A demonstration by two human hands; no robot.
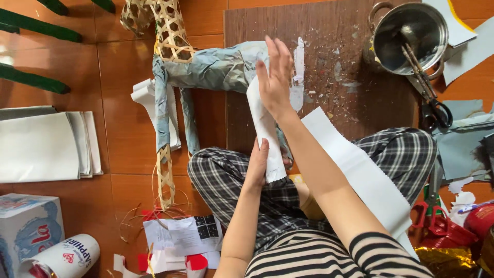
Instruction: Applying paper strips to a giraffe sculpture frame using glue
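A woven bamboo frame point(167, 31), shaped like an animal with legs, lies on the floor, its body wrapped in grey-blue paper point(216, 67). A white paper strip point(265, 128) hangs over the rear of that body. My right hand point(275, 77) presses flat on the top of the strip, fingers spread. My left hand point(256, 164) holds the strip's lower end against my knee. I sit cross-legged in checked trousers point(226, 175).
A brown board point(329, 77) lies under the frame's rear. A steel pot point(409, 36) with brushes stands at top right, scissors point(437, 110) beside it. White paper sheets point(43, 146) lie at left, a wide white strip point(360, 175) on my lap, boxes point(28, 226) at bottom left.
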